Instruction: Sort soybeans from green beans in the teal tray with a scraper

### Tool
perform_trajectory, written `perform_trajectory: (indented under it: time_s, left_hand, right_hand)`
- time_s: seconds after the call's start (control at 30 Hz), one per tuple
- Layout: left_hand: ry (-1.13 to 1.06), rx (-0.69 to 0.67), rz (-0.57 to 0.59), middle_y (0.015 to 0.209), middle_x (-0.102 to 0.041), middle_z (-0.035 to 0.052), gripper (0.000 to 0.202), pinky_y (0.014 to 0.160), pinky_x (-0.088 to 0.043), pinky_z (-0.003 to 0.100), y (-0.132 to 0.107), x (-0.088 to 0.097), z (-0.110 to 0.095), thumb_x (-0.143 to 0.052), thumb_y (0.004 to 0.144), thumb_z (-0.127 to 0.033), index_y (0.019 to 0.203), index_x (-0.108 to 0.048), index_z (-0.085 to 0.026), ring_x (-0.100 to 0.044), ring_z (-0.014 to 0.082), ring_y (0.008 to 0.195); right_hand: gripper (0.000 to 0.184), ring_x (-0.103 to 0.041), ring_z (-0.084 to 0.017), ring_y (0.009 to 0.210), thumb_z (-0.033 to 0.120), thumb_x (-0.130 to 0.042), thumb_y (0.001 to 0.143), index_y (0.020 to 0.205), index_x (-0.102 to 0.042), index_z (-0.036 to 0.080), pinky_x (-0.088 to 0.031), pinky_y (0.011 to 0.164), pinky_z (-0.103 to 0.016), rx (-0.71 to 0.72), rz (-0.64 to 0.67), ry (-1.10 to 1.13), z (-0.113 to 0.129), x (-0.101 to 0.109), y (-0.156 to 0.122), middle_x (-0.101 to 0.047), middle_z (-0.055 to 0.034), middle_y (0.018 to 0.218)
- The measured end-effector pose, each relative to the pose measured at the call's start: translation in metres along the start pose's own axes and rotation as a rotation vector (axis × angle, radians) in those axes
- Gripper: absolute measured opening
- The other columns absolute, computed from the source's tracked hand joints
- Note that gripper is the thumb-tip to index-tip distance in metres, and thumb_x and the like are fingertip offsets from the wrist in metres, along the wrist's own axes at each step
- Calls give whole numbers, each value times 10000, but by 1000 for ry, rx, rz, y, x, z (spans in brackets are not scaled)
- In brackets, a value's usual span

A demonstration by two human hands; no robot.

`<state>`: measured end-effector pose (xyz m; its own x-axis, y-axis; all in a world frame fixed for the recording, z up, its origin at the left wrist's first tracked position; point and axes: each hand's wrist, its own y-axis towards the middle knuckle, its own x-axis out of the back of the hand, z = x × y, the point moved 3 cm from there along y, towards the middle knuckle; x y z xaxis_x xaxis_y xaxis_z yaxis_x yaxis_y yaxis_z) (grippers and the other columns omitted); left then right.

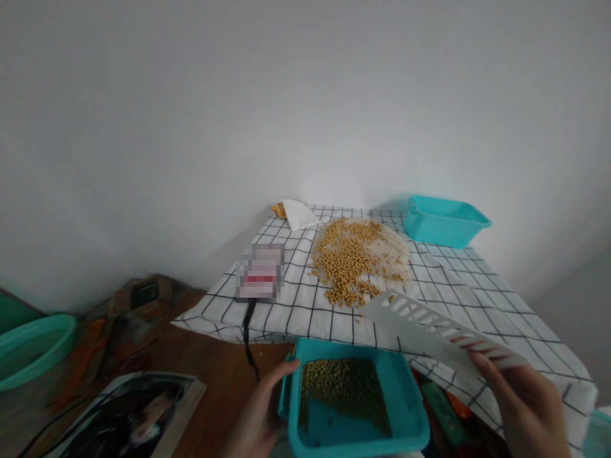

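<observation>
Far left on the floor there's a green basin, then a light-edged box with dark, hard-to-make-out stuff inside. Next is the tabletop, under a white checked cloth. By its left edge sits a pixelated item, so no clue what that is, with a black strap dangling over the front edge. Left hand has the left wall of a turquoise bin gripped, thumb up at the rim, other fingers mostly hidden. That bin's just below the front edge, with loads of small greenish beans in it. Back left corner: a white folded piece. Around the middle, yellowish beans lie over a pale round patch. A white slotted strip slants from near those beans to the front edge. Second turquoise tub is at the back right corner. Right hand has its fingers wrapped round the strip's near end.
</observation>
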<state>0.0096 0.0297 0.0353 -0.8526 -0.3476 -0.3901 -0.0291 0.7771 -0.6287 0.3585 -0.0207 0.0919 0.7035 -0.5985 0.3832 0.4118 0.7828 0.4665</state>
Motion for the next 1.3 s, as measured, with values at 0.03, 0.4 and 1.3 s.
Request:
perform_trajectory:
  time_s: [0.03, 0.4, 1.3]
  left_hand:
    - [6, 9, 5, 712, -796, 75, 102, 761, -596, 378, 1, 0, 1, -839, 626, -252, 649, -764, -187, -768, 309, 826]
    - [-51, 103, -18, 619, -768, 21, 97, 596, -557, 262, -3, -7, 5, -824, 635, -206, 579, -746, -192, -711, 195, 602]
    - [-20, 183, -5, 649, -789, 47, 89, 539, -566, 292, 5, -3, 16, -814, 681, -236, 710, -785, -157, -735, 229, 589]
  right_hand:
    - [253, -784, -290, 813, 473, -733, 822, 805, -837, 243, -636, 712, -279, -16, -10, 9, -2, 1, 1, -811, -49, 877]
    - [251, -783, -286, 846, 477, -734, 817, 848, -832, 248, -635, 722, -279, -25, 36, 16, -4, 3, 3, -812, -47, 930]
    - [270, -659, -316, 1095, 462, -739, 825, 943, -726, 220, -465, 1040, -424, -198, -368, 63, -21, 48, -5, -742, -60, 1061]
